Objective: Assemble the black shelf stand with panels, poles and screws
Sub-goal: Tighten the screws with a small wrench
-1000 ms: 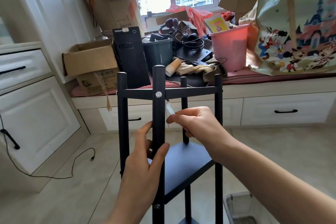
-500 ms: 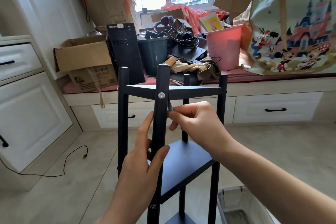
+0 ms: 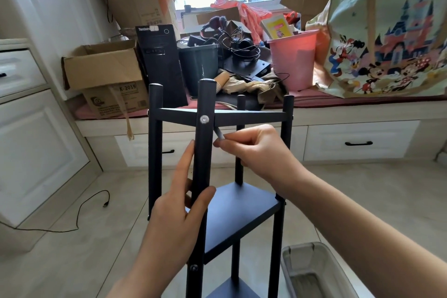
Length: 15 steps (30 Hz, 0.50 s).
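The black shelf stand stands upright on the floor in front of me, with several poles and black panels. My left hand grips the near pole, thumb on its right side and fingers on the left. A silver screw sits in that pole at the level of the top panel. My right hand pinches a small grey hex key just right of the pole, below the top panel. The key's tip is hidden behind the pole.
A window bench behind the stand carries cardboard boxes, a black computer tower, a pink bucket and a cartoon bag. A clear plastic bin sits on the floor at lower right. A black cable lies left.
My right hand with the hex key has moved left and down, up against the near pole under the top panel. The view has shifted slightly; my left hand keeps its grip.
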Available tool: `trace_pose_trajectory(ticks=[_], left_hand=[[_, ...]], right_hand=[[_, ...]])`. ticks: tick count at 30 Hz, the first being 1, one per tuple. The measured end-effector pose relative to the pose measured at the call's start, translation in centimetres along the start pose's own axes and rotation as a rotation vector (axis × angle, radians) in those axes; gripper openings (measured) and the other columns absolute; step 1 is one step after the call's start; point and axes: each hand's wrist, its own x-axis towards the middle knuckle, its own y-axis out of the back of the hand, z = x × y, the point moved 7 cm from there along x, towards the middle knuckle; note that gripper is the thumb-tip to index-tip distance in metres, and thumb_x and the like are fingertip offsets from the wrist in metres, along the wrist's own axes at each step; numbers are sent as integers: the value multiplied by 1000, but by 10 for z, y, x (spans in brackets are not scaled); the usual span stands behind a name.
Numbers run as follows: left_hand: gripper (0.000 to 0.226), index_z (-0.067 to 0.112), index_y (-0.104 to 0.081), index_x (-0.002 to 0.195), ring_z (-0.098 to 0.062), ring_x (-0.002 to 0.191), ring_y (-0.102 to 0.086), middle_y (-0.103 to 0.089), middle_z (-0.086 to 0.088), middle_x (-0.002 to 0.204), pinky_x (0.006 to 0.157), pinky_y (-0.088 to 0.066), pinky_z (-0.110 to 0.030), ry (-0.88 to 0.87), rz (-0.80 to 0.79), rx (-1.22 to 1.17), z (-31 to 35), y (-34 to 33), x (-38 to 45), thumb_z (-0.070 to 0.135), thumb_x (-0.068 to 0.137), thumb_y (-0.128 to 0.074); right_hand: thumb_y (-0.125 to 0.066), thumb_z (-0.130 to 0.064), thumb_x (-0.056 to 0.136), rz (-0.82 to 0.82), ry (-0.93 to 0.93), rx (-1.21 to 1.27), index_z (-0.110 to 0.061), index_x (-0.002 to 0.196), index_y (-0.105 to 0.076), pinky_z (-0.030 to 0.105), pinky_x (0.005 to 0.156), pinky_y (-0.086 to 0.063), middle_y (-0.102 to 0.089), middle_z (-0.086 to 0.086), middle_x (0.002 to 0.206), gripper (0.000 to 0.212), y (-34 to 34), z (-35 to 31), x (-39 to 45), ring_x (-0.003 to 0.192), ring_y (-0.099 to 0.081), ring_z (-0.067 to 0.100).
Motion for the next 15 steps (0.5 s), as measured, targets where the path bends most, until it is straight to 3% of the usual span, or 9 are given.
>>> trace_pose_trajectory(ticks=[7,11,15], left_hand=[[79,77,-15,138,-24,67,-63,-67,4,80,73,-54,-44,9,1,49,-4,2,2,30,93,-60],[77,73,-19,140,-20,68,-68,-64,26,94,71,-57,-36,0,15,75,-6,4,4,31,92,-63],[66,66,-25,142,-17,67,-68,-65,21,90,68,-55,-36,-21,60,104,-7,2,9,35,94,-59]], right_hand=[[-73,-21,87,59,69,-20,-19,92,-81,18,66,-47,-68,-11,63,10,-9,1,1,62,-61,-1],[-71,-19,89,109,130,-72,-16,91,-81,30,74,-58,-73,-2,67,11,-15,-1,1,62,-66,1],[-68,-16,91,150,169,-62,-12,89,-80,26,69,-58,-74,1,67,13,-19,0,1,62,-70,4]])
